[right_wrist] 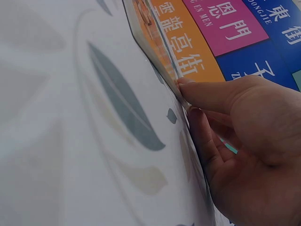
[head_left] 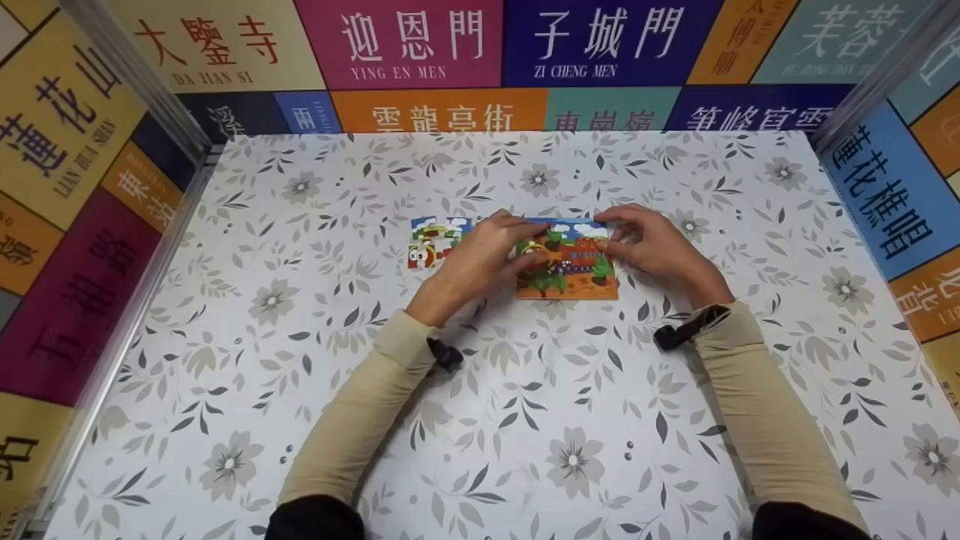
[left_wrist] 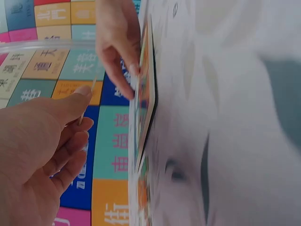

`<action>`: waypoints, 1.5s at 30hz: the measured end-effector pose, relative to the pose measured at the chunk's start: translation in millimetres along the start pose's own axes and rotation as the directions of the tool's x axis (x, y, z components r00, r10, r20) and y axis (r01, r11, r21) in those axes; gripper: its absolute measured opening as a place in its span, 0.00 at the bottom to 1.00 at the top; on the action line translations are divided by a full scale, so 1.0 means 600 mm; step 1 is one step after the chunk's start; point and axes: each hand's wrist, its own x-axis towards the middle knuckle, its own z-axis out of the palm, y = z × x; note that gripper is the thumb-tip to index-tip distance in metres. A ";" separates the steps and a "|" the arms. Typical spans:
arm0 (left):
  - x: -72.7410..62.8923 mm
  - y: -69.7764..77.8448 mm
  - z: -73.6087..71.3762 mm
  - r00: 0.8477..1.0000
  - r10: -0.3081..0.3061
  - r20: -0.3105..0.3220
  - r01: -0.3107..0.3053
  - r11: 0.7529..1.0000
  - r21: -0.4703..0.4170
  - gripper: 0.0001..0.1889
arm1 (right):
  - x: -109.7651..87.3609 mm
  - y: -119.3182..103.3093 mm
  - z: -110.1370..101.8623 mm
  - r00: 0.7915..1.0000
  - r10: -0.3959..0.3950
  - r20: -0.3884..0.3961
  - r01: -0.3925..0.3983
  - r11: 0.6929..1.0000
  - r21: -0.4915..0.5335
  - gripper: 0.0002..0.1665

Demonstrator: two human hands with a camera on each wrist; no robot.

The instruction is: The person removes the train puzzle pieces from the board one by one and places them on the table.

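A thin board [head_left: 574, 288] with a bright cartoon picture, like a jigsaw puzzle, lies on the patterned tablecloth. My left hand [head_left: 478, 259] is above its left part, with thumb and fingers pinching a thin flat piece [left_wrist: 88, 104] seen edge-on in the left wrist view. The picture on that piece is hidden. My right hand [head_left: 660, 244] is at the board's right edge, thumb on top and fingers beside it. In the right wrist view the thumb and index finger pinch the board's corner [right_wrist: 171, 77]. Left of the board lies a second cartoon picture [head_left: 426, 251], partly covered by my left hand.
A white tablecloth [head_left: 480, 420] with grey flowers and leaves covers the table. Upright panels [head_left: 412, 45] with coloured blocks and large characters border its back and sides. Dark straps with small cameras [head_left: 447, 355] sit on both wrists.
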 end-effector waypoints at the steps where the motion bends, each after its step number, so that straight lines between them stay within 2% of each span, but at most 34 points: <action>1: -0.004 -0.003 -0.004 1.000 -0.004 -0.003 0.004 1.000 -0.001 0.25 | 0.000 0.000 0.000 1.000 0.001 0.002 -0.001 1.000 0.000 0.28; 7: -0.028 -0.022 -0.017 0.999 -0.021 0.024 0.021 1.000 0.004 0.24 | -0.001 -0.001 0.000 1.000 0.015 0.005 -0.015 1.000 -0.014 0.28; 13: -0.057 -0.040 -0.020 0.999 0.001 0.051 0.001 1.000 -0.029 0.23 | -0.001 0.000 0.001 1.000 0.027 0.005 -0.027 0.999 -0.023 0.29; 23: -0.097 -0.065 -0.030 0.990 -0.038 0.135 0.046 0.997 -0.054 0.24 | -0.001 0.000 0.000 1.000 0.021 0.009 -0.021 1.000 -0.008 0.29; 28: -0.102 -0.063 -0.034 0.985 -0.051 0.162 0.062 0.996 -0.064 0.21 | 0.000 0.001 0.000 1.000 -0.009 0.010 0.009 1.000 0.001 0.28; 34: -0.101 -0.061 -0.034 0.984 -0.036 0.174 0.042 0.999 -0.033 0.14 | 0.002 0.001 0.000 1.000 -0.005 0.006 0.005 1.000 0.011 0.28; 42: -0.102 -0.062 -0.033 0.979 -0.064 0.195 0.068 0.998 -0.014 0.22 | 0.000 -0.001 -0.002 1.000 0.017 0.018 -0.017 1.000 0.019 0.29; 45: -0.101 -0.061 -0.032 0.978 -0.069 0.199 0.073 0.997 -0.011 0.22 | -0.001 0.000 -0.003 1.000 0.025 0.016 -0.025 1.000 0.019 0.30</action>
